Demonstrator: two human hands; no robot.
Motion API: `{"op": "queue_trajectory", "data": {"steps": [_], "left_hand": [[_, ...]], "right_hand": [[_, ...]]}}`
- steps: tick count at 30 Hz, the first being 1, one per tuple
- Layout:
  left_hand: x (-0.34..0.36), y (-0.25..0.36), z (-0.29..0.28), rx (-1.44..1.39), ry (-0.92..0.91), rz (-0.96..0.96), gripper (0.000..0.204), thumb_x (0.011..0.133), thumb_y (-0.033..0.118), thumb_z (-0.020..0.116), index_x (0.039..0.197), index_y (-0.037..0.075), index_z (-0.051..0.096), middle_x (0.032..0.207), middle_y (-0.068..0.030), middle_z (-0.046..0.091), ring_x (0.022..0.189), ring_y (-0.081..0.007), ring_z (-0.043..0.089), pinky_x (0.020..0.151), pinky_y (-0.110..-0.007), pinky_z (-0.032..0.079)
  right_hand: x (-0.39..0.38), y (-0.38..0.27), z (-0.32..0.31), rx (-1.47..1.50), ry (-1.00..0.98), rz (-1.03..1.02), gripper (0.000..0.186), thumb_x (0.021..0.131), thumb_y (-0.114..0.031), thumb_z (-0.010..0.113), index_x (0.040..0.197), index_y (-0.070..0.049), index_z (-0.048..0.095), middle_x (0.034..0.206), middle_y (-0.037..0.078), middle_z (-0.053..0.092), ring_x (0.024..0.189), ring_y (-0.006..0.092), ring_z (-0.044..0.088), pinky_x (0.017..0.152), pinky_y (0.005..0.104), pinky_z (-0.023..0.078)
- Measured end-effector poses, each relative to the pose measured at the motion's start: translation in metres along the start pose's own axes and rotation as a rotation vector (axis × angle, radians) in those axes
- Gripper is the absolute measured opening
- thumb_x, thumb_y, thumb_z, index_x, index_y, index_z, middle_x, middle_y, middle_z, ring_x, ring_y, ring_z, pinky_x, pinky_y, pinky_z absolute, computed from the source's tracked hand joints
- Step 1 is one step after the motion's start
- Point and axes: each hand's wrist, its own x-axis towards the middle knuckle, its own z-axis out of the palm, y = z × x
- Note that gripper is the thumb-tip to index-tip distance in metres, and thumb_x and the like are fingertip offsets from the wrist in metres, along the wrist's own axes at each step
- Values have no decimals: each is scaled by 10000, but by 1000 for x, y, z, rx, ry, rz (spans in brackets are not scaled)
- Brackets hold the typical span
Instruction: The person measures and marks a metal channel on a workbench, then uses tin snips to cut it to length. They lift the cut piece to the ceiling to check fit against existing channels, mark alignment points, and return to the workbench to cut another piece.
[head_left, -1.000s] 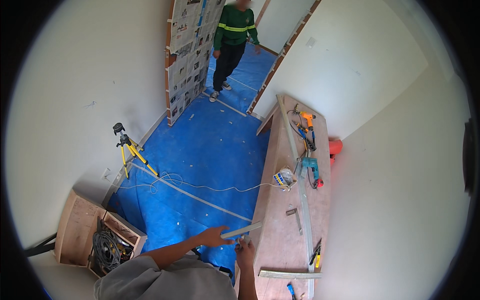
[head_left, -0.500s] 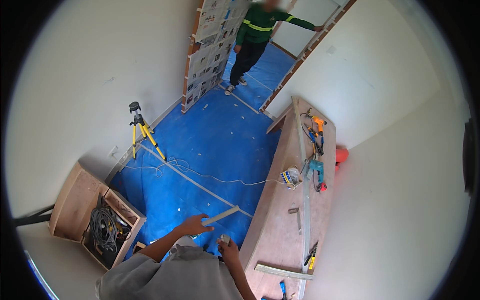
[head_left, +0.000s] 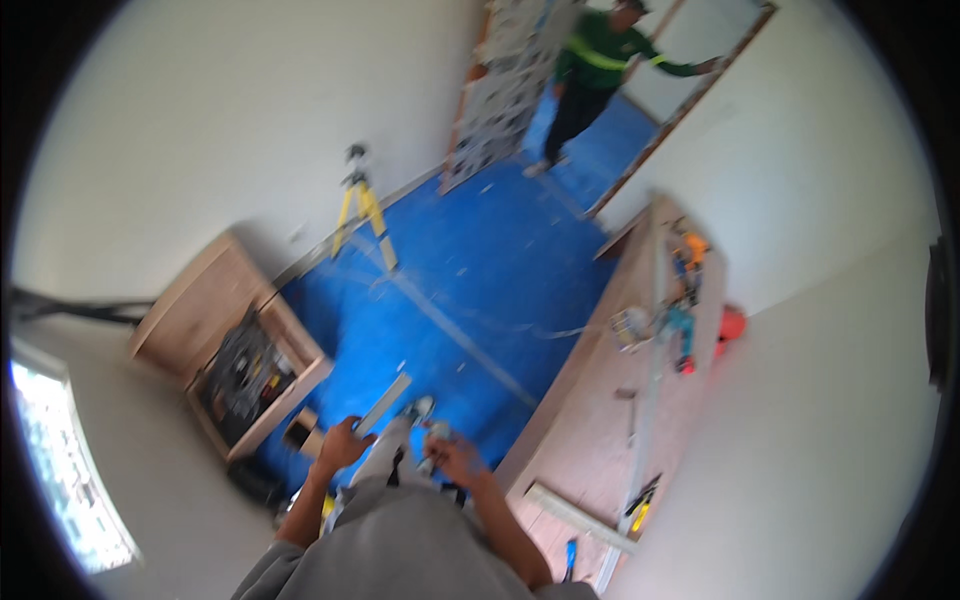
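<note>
Head-worn fisheye, looking down, wide overhead view

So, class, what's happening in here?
A person in grey holds a pale strip in the left hand and a small greyish piece, too blurred to identify, in the right hand. The two are apart. A teal drill and an orange tool lie on the wooden bench. A co-worker in green stands at the door frame.

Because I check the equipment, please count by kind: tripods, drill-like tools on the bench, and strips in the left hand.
Tripod: 1
Drill-like tools (orange one, teal one): 2
Strip in left hand: 1
Total: 4
</note>
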Motion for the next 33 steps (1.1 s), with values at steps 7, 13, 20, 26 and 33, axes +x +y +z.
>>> {"op": "queue_trajectory", "data": {"steps": [7,13,20,26,33], "left_hand": [[-134,-108,21,-83,183,-289,628,858,425,753,1310,7,631,1053,-289,721,1020,-449,694,900,-497,540],[-181,-186,72,-249,206,-468,629,858,471,746,1295,29,647,1074,-285,722,1028,-454,700,895,-498,555],[-233,-269,154,-413,200,-705,549,867,466,729,1204,34,695,1095,-277,723,1056,-411,707,907,-466,561],[-289,-343,191,-574,205,-843,625,844,471,730,1245,-6,685,1118,-265,732,1099,-388,706,923,-445,558],[-307,-452,165,-1022,238,-1087,307,888,256,788,1044,53,618,638,6,528,508,-119,520,449,-311,440]], "right_hand": [[-61,42,37,99,-101,7,255,979,-121,691,1216,-45,637,1136,121,675,1001,206,667,829,354,567],[-60,80,72,23,-189,296,209,986,-113,687,1175,-36,642,1062,151,671,895,187,644,755,297,528],[-23,111,118,-567,-161,439,195,987,-142,707,1137,-19,680,1025,114,723,844,171,663,753,288,507],[18,133,171,-683,-208,489,231,994,-113,688,1194,3,684,1041,108,718,886,178,674,771,302,524],[54,181,209,-845,-188,325,216,1011,-142,661,1201,-39,682,1159,66,721,1003,153,683,866,323,578]]}}
